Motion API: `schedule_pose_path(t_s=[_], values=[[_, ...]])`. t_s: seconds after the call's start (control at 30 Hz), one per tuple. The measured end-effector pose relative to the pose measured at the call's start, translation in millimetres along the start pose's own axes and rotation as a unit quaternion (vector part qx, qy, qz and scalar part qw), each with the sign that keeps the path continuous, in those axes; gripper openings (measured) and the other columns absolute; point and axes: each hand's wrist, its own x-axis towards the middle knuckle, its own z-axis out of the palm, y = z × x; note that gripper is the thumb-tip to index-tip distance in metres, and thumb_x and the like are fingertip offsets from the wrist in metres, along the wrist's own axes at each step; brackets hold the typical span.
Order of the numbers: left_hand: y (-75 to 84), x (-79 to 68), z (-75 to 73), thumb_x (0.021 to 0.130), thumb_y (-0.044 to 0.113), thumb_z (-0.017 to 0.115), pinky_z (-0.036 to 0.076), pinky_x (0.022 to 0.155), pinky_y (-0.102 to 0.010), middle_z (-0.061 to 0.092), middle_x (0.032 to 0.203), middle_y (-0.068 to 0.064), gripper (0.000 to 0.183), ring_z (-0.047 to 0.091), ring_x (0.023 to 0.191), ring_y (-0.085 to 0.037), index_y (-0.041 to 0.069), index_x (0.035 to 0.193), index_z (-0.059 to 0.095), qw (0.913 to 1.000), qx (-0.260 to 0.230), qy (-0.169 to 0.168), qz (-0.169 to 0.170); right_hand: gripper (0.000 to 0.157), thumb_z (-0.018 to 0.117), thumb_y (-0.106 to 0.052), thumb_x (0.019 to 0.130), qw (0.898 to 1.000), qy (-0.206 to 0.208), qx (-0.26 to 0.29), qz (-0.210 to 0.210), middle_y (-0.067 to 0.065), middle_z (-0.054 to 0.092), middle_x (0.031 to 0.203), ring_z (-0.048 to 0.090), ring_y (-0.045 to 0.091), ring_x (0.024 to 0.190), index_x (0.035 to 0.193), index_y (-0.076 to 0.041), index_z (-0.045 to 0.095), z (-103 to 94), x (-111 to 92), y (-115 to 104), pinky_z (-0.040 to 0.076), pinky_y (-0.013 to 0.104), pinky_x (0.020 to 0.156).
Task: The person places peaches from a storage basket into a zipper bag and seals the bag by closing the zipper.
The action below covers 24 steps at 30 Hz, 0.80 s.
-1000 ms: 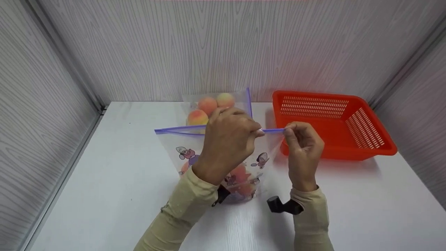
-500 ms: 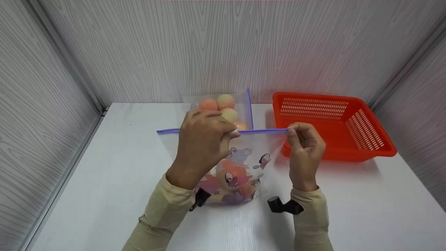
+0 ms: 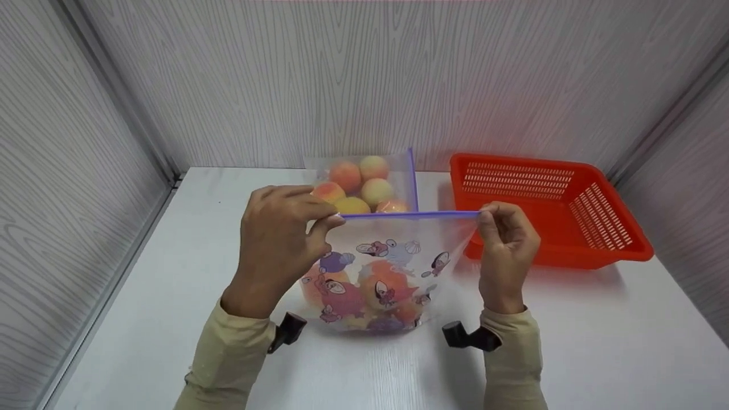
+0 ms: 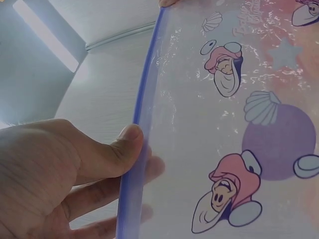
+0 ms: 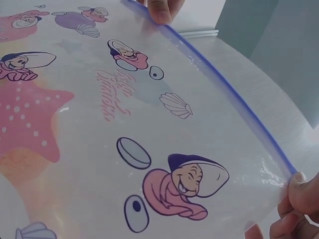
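Observation:
A clear zip bag (image 3: 364, 234), printed with shells and sea creatures, stands on the table with several peach-like fruits inside. Its purple zip strip (image 3: 398, 215) runs level between both hands. My left hand (image 3: 279, 245) pinches the strip toward its left end between thumb and fingers. In the left wrist view, the thumb (image 4: 130, 142) presses on the strip and the fingers lie behind the bag. My right hand (image 3: 508, 245) pinches the strip's right corner. The right wrist view shows the right thumb (image 5: 305, 191) on that corner.
Behind the held bag lies another clear zip bag (image 3: 403, 171) of several peach-like fruits, its purple edge at the right. A red plastic basket (image 3: 561, 259) with slotted walls stands at the right. White grained panels (image 3: 364, 80) rise behind the white table (image 3: 188, 256).
My left hand has slid leftward along the zip strip, from near the right hand toward the left end. The strip's left part, earlier gaping, now looks pressed together. The right hand keeps its corner.

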Motion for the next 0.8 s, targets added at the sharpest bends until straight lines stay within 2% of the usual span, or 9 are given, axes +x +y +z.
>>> schedule_pose_path(t_s=[0.3, 0.57, 0.8], values=[[-15.8, -6.5, -11.5, 0.084, 0.017, 0.084, 0.043, 0.101, -0.059, 0.078, 0.088, -0.008, 0.009, 0.067, 0.113, -0.033, 0.01, 0.091, 0.083, 0.9999, -0.006, 0.002, -0.012, 0.007, 0.06, 0.01, 0.094, 1.0, 0.008, -0.021, -0.004, 0.009, 0.062, 0.081, 0.055, 0.021, 0.075, 0.088, 0.013, 0.062, 1.8, -2.1, 2.3, 0.049, 0.024, 0.067], [-30.8, -13.6, -22.1, 0.083, 0.016, 0.085, 0.044, 0.099, -0.059, 0.078, 0.088, -0.009, 0.012, 0.067, 0.113, -0.032, 0.008, 0.092, 0.083, 0.9991, -0.011, 0.012, -0.039, 0.007, 0.061, 0.011, 0.094, 1.0, 0.026, -0.003, -0.001, 0.011, 0.062, 0.081, 0.054, 0.021, 0.075, 0.087, 0.012, 0.063, 7.7, -1.5, -1.5, 0.048, 0.024, 0.068], [-38.2, -18.5, -29.8, 0.083, 0.015, 0.085, 0.044, 0.099, -0.059, 0.078, 0.09, -0.009, 0.012, 0.068, 0.11, -0.032, 0.007, 0.093, 0.083, 0.9977, -0.014, 0.019, -0.063, 0.007, 0.061, 0.012, 0.093, 0.999, 0.045, -0.009, -0.006, 0.01, 0.062, 0.08, 0.055, 0.021, 0.074, 0.087, 0.012, 0.064, 11.7, -2.0, -2.7, 0.048, 0.024, 0.067]])
